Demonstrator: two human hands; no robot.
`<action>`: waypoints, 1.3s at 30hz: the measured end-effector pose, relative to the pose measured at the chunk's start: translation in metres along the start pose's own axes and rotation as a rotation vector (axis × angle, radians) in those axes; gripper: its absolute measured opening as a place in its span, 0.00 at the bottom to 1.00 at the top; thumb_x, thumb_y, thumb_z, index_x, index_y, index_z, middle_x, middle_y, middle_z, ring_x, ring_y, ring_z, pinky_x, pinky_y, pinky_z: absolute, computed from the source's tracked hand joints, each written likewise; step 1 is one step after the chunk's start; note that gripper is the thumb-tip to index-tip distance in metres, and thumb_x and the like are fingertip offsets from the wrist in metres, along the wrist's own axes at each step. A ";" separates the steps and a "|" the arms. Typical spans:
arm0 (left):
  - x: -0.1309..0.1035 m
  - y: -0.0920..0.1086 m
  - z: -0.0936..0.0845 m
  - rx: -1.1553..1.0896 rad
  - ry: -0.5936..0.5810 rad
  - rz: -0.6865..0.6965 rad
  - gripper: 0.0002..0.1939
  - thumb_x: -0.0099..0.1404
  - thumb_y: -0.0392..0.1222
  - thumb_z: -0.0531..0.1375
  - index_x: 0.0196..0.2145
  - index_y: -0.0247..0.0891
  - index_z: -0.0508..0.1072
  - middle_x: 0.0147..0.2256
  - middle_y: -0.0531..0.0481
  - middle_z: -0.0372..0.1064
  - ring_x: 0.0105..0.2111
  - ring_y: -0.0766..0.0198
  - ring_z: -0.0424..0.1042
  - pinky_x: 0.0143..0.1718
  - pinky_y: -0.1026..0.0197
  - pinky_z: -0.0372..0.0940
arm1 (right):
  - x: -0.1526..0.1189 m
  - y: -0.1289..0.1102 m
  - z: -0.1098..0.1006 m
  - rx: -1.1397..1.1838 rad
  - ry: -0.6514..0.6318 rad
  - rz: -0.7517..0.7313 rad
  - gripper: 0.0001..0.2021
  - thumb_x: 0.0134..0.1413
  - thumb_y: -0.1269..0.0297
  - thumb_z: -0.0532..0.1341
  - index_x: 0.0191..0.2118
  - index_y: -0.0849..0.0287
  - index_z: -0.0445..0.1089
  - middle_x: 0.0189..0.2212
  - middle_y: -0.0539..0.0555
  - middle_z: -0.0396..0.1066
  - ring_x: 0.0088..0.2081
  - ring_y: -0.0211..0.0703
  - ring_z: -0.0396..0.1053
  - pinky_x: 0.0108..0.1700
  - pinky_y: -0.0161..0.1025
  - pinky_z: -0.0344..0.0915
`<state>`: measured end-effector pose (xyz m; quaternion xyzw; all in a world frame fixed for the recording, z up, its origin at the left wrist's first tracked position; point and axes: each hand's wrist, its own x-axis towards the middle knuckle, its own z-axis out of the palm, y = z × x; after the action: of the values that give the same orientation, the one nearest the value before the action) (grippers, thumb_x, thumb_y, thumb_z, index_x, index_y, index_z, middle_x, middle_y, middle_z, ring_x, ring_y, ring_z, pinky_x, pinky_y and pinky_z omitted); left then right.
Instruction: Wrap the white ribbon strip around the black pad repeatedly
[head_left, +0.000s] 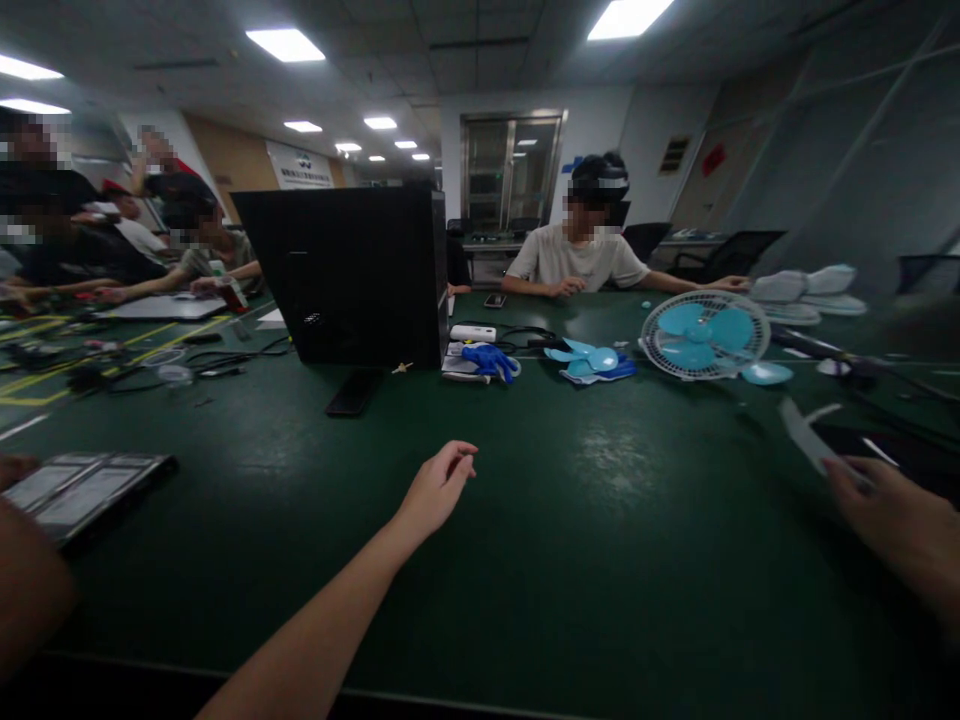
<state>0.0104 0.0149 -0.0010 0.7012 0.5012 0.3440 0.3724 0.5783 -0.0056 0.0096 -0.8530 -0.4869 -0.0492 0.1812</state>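
My left hand [439, 487] hovers over the middle of the green table [525, 580], its fingers curled together toward the thumb with nothing visible in them. At the right edge my right hand [889, 510] is closed on a pale, thin strip [808, 438], which is blurred; a dark object [907, 455] lies just behind that hand. Beyond my hands stand a fan with a white guard and light blue blades [701, 335], loose blue fan blades [585, 357] and blue gloves [487, 361].
A large black case [352, 280] stands at the back left, with a phone [354, 392] and keys [403, 367] before it. A person [577, 255] sits opposite. At the left, another person's arm [30, 590] is beside a metal-framed object [90, 485]. Cables lie at far right.
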 end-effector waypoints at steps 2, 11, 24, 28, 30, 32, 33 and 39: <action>0.000 0.000 0.001 -0.036 -0.014 0.014 0.20 0.71 0.48 0.47 0.56 0.40 0.63 0.43 0.47 0.70 0.38 0.62 0.70 0.40 0.59 0.65 | -0.015 -0.036 -0.001 0.086 -0.047 -0.013 0.37 0.55 0.36 0.46 0.54 0.62 0.69 0.38 0.75 0.71 0.34 0.64 0.70 0.30 0.55 0.61; 0.003 0.000 0.000 -0.359 -0.078 -0.066 0.25 0.73 0.51 0.43 0.62 0.41 0.57 0.62 0.40 0.56 0.54 0.57 0.66 0.48 0.56 0.65 | -0.133 -0.187 -0.032 0.489 -0.684 -0.711 0.21 0.61 0.45 0.51 0.44 0.54 0.72 0.35 0.54 0.72 0.32 0.42 0.69 0.33 0.40 0.67; -0.010 0.012 -0.002 -0.245 -0.762 -0.155 0.18 0.69 0.51 0.53 0.47 0.37 0.73 0.37 0.47 0.76 0.21 0.72 0.63 0.22 0.68 0.55 | -0.160 -0.197 -0.035 0.436 -1.003 -0.625 0.22 0.59 0.43 0.53 0.47 0.52 0.72 0.39 0.53 0.72 0.35 0.41 0.69 0.36 0.38 0.68; -0.009 0.009 0.001 -0.125 -0.654 -0.137 0.20 0.69 0.52 0.50 0.48 0.37 0.72 0.31 0.50 0.73 0.20 0.71 0.60 0.20 0.68 0.53 | -0.139 -0.184 -0.028 0.494 -0.947 -0.606 0.18 0.60 0.48 0.54 0.43 0.52 0.74 0.39 0.53 0.73 0.39 0.46 0.70 0.41 0.41 0.68; -0.009 0.009 0.002 -0.089 -0.605 -0.106 0.20 0.69 0.52 0.50 0.48 0.37 0.72 0.27 0.52 0.71 0.20 0.70 0.61 0.22 0.68 0.54 | -0.121 -0.170 -0.020 0.511 -0.810 -0.576 0.17 0.60 0.48 0.53 0.40 0.51 0.74 0.34 0.54 0.73 0.37 0.47 0.71 0.39 0.43 0.67; -0.009 0.009 0.002 -0.085 -0.577 -0.083 0.20 0.69 0.51 0.50 0.49 0.38 0.72 0.25 0.54 0.68 0.22 0.69 0.63 0.25 0.67 0.56 | -0.097 -0.147 -0.010 0.481 -0.619 -0.534 0.17 0.59 0.47 0.52 0.40 0.49 0.72 0.32 0.55 0.73 0.34 0.50 0.70 0.37 0.48 0.66; -0.009 0.010 0.001 -0.089 -0.570 -0.081 0.20 0.69 0.51 0.50 0.49 0.39 0.72 0.25 0.54 0.67 0.23 0.68 0.63 0.27 0.66 0.57 | -0.083 -0.132 -0.005 0.448 -0.512 -0.517 0.17 0.57 0.46 0.53 0.41 0.48 0.71 0.35 0.55 0.73 0.35 0.53 0.70 0.38 0.51 0.66; -0.009 0.011 0.001 -0.075 -0.570 -0.124 0.19 0.69 0.51 0.51 0.48 0.39 0.72 0.26 0.53 0.68 0.24 0.68 0.64 0.26 0.66 0.56 | 0.011 -0.005 0.031 0.109 -0.109 -0.263 0.34 0.48 0.34 0.50 0.53 0.52 0.64 0.56 0.72 0.59 0.47 0.73 0.64 0.37 0.64 0.60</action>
<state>0.0137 0.0038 0.0070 0.7236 0.4051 0.1279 0.5440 0.5770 0.0164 -0.0146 -0.7721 -0.6057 0.0004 0.1925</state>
